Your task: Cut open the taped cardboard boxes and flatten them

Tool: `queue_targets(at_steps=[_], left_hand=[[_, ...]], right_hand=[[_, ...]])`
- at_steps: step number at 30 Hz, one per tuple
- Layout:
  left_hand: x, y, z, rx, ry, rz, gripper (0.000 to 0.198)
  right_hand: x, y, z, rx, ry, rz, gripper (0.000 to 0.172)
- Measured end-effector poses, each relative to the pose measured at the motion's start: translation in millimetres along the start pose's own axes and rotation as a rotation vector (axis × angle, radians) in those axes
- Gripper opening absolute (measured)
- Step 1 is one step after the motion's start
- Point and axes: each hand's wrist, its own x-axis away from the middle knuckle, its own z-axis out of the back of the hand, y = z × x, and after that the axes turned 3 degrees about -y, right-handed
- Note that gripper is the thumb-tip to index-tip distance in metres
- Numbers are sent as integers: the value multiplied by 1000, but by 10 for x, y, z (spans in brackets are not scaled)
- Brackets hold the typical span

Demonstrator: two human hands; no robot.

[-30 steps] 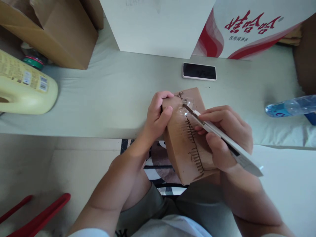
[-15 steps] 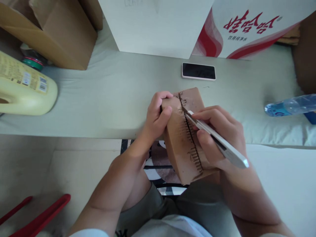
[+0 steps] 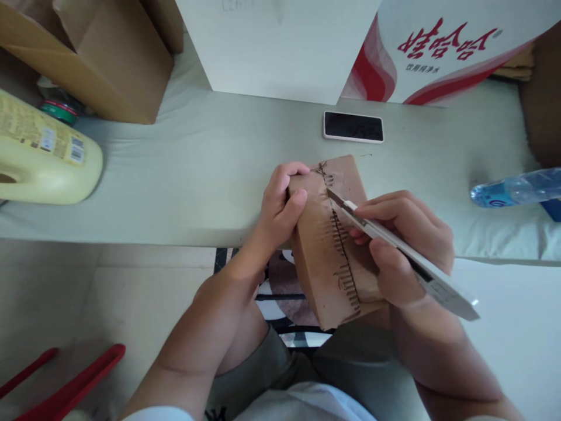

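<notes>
A brown cardboard box (image 3: 315, 251) is held tilted at the table's front edge, above my lap. Its top face has a dark seam with ragged crosswise marks on the tape. My left hand (image 3: 283, 202) grips the box's far left corner, thumb on top. In my right hand (image 3: 405, 245) is a white utility knife (image 3: 403, 248) with its blade out, slanting from lower right to upper left. The blade's tip rests at or just over the seam near the far end.
A phone (image 3: 353, 127) lies behind the box on the cloth-covered table (image 3: 197, 169). White cartons (image 3: 280, 52) stand at the back. Left are a yellow jug (image 3: 48, 158) and an open carton (image 3: 118, 64); right lies a water bottle (image 3: 517, 186).
My right hand and the knife have moved a little to the right, and the knife's rear end sits further right and lower. My left hand and the box have barely shifted.
</notes>
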Motion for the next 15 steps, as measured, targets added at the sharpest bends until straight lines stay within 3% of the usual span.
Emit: queue_targets(at_steps=[4,10,15], left_hand=[[0,7,4,-17,-9,5,38],[-3,21,11,-3,-7,27,39],[2,9,11,-28,-17,-3,36]], right_hand=[[-12,-15,9,17,-13,-1,22],[-52,-56,37,98,-148,-70,18],[-43,-49,24,44,-64,-19,18]])
